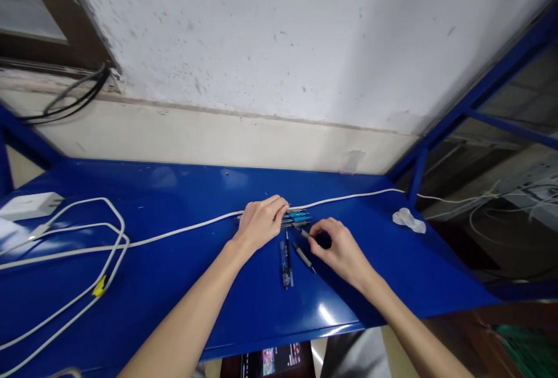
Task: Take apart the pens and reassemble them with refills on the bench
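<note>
Well, on my feed the left hand sits with its fingers curled together over the near end of a bundle of pens, which lies flat across a blue metal workbench. It looks clamped on them, pressing them against the bench top. Some of the barrels in that bundle show bright blue and others dark; I can't count them from here.

Just right of the bundle, the right hand has its thumb and fingertips drawn close together at the end of a dark pen. They are touching it or nearly so, but I can't tell from this angle whether it is actually pinched.

Directly below the bundle, toward me, lie loose pens, side by side and pointing away from me, with a grey-barrelled pen slanting just to their right. A white cable runs along the bench just behind the bundle and passes under the left hand's side. Well left of the bundle there's a white power adapter and loops of cable with a yellow tag. Well to the right sits a crumpled white tissue.
</note>
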The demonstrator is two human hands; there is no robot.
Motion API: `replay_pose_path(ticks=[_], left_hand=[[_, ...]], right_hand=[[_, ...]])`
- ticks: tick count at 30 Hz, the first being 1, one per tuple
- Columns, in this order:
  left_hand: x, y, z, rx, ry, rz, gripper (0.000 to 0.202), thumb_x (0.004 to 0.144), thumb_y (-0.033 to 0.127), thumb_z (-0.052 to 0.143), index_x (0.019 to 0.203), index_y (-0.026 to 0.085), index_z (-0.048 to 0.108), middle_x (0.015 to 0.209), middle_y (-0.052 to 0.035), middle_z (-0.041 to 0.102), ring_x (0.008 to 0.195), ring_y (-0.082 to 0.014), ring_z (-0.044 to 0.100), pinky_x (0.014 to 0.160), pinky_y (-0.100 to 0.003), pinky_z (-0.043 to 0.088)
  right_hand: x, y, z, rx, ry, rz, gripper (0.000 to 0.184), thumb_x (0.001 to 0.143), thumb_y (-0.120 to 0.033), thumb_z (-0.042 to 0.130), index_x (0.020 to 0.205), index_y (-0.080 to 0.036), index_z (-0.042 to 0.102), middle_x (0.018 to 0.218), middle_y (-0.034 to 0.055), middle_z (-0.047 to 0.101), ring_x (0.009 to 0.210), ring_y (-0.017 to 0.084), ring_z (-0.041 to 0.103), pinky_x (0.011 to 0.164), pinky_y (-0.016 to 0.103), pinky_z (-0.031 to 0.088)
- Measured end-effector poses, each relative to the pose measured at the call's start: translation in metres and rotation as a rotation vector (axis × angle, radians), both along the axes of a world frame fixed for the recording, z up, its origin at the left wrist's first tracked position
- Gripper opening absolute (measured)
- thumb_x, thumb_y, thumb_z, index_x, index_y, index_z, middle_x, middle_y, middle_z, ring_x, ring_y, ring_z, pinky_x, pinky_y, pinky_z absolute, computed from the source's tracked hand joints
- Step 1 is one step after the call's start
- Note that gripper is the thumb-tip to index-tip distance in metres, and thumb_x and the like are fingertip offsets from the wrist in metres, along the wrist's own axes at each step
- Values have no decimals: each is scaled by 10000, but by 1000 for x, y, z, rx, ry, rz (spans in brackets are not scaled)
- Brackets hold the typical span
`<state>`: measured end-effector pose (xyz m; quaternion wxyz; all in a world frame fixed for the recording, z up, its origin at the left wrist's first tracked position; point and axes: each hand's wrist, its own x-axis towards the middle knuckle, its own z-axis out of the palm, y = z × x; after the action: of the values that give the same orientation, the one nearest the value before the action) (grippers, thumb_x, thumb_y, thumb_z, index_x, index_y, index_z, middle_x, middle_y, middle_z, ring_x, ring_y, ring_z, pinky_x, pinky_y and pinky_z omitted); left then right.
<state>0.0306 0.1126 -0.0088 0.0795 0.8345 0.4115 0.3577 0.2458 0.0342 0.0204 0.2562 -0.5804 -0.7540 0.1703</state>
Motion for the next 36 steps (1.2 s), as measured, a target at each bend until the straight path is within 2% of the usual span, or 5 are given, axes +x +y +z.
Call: replay_pose_path(ticks=[6, 11, 17, 23, 36], left_hand=[[1, 3, -2, -22, 55, 5, 203, 1036, 218, 497, 993, 242, 693, 947, 17, 741, 832, -161, 717, 671, -267, 445], [-2, 5, -4, -6, 15, 14, 213, 1046, 236, 492, 1001, 239, 700, 967, 9, 749, 866, -156, 721, 700, -264, 461], [-1, 5, -4, 5, 37, 22, 225, 1048, 257, 497, 993, 239, 714, 913, 13, 746, 797, -149, 710, 635, -261, 428], [0, 5, -5, 13, 7, 8, 226, 1044, 249, 504, 990, 228, 723, 906, 1, 753, 784, -145, 711, 624, -254, 436], [-4, 5, -6, -12, -63, -6, 183, 1046, 263, 540, 1072, 226, 717, 958, -5, 740, 839, -145, 711, 709, -256, 483]], right_hand=[[-3, 63, 30, 147, 358, 25, 111, 863, -256, 649, 907, -207, 739, 851, 30, 735, 794, 193, 649, 779, 322, 473], [-16, 104, -2, 111, 790, 24, 117, 862, -291, 647, 826, -189, 692, 770, 3, 673, 690, 143, 587, 689, 276, 447], [-22, 95, -31, 85, 754, 31, 88, 870, -233, 627, 821, -191, 686, 767, -4, 655, 679, 135, 570, 671, 271, 428], [-21, 95, -29, 102, 856, -97, 114, 885, -253, 629, 808, -200, 694, 747, -9, 642, 663, 126, 545, 653, 256, 429], [-18, 85, -19, 150, 689, 51, 146, 975, -316, 632, 972, -220, 741, 911, 23, 703, 781, 158, 625, 735, 295, 474]])
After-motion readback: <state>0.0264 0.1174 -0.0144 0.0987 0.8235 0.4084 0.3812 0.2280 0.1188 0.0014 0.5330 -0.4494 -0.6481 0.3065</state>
